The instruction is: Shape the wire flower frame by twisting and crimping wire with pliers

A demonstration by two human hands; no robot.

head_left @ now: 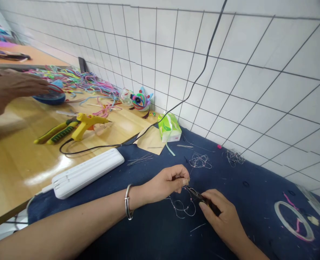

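Observation:
My left hand (173,180), with a silver bangle at the wrist, pinches a looped wire piece (186,208) with small pink bits on it. Its rings hang below my fingers, over the dark blue cloth (160,231). My right hand (219,209) is wrapped around dark-handled pliers (203,199), whose jaws point left and meet the wire just by my left fingertips. Whether the jaws are closed on the wire is too small to tell. Behind my hands lies another bundle of wire loops (200,161).
A white power strip (88,173), yellow glue gun (87,124) and yellow-green pliers (57,131) lie left. A green tissue pack (170,127) stands by the tiled wall; a black cord crosses. Another person's hand (16,85) is above a blue bowl (50,98). A white ring (278,209) lies right.

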